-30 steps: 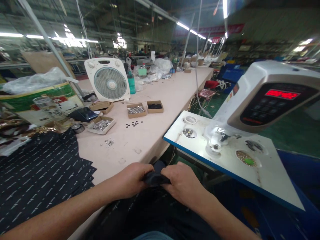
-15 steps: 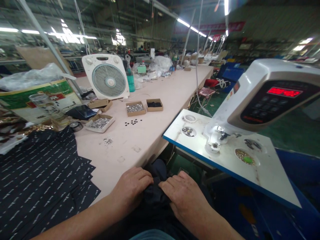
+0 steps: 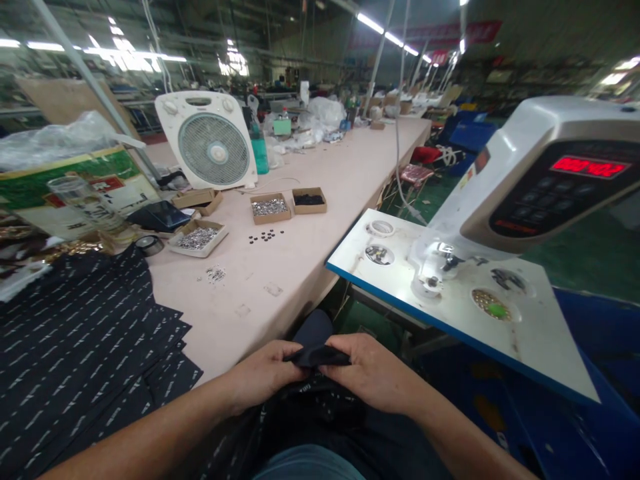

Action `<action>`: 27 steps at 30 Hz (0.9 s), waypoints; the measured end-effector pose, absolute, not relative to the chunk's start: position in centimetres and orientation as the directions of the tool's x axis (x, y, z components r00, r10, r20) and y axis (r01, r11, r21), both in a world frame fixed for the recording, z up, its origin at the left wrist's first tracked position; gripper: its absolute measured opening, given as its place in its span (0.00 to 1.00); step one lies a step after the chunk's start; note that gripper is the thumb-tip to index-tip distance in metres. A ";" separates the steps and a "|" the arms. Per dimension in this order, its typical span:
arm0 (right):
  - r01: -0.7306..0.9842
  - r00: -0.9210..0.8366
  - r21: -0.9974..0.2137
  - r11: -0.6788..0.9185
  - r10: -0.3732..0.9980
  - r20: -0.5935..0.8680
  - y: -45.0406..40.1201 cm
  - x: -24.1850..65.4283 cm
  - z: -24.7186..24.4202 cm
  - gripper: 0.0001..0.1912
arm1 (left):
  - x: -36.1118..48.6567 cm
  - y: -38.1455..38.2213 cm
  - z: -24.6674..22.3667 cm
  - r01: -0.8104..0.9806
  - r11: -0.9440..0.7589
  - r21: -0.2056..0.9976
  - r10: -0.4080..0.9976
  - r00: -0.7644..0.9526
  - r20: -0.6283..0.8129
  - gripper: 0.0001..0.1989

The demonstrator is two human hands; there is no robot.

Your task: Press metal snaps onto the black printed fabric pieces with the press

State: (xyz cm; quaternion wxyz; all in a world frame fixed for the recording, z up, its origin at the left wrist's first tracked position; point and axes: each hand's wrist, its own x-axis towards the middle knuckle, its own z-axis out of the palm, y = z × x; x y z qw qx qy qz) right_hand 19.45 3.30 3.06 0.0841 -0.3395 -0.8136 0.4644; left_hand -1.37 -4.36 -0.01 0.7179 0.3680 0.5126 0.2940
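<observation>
A piece of dark fabric [image 3: 320,357] is stretched between my two hands above my lap. My left hand [image 3: 267,373] pinches its left end between thumb and fingers. On the other end, my right hand [image 3: 367,373] is closed with the thumb beneath. More dark cloth with small white marks hangs below, and part of the fabric is hidden by my fingers. To the right of my hands stands a snap-fastening machine [image 3: 500,200] with a lit red display, on a white board [image 3: 455,320] with small parts in round recesses.
Dark patterned cut pieces [image 3: 90,360] lie on the table [image 3: 350,180] at left. Beyond them are small boxes of metal parts [image 3: 270,208] and black parts [image 3: 309,200], loose black pieces [image 3: 266,236], a box fan [image 3: 207,140] and a tape roll [image 3: 149,245].
Both hands have turned, bringing the thumbs into view and spreading the fabric edge between them. White marks on the cloth below now show. The camera view has shifted slightly.
</observation>
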 end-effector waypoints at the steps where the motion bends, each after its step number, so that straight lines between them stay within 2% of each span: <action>1: 0.466 -0.755 -0.830 0.308 0.627 -0.191 3.3 19.4 3.0 0.09 | -1.4 -4.4 0.0 -0.059 0.569 0.820 0.795 0.294 -0.531 0.13; 6: 0.438 -0.741 -0.881 0.179 0.626 -0.242 3.2 19.3 2.9 0.06 | -1.5 -4.2 0.1 -0.130 0.568 0.812 0.811 0.257 -0.526 0.16; 13: 0.383 -0.744 -0.918 0.106 0.624 -0.239 3.6 19.2 3.1 0.12 | -1.4 -3.6 0.6 -0.153 0.516 0.843 0.848 0.232 -0.477 0.19; 16: 0.336 -0.749 -0.939 0.077 0.626 -0.217 3.8 18.9 3.3 0.15 | -1.9 -3.1 0.9 -0.126 0.525 0.842 0.831 0.292 -0.474 0.19; 21: 0.349 -0.749 -0.932 0.097 0.626 -0.215 4.1 18.8 3.4 0.17 | -3.3 -2.7 1.2 0.003 0.528 0.849 0.760 0.445 -0.474 0.12; 27: 0.407 -0.747 -0.903 0.136 0.619 -0.243 4.4 18.9 3.8 0.16 | -3.4 -2.4 1.2 -0.005 0.518 0.855 0.754 0.476 -0.454 0.15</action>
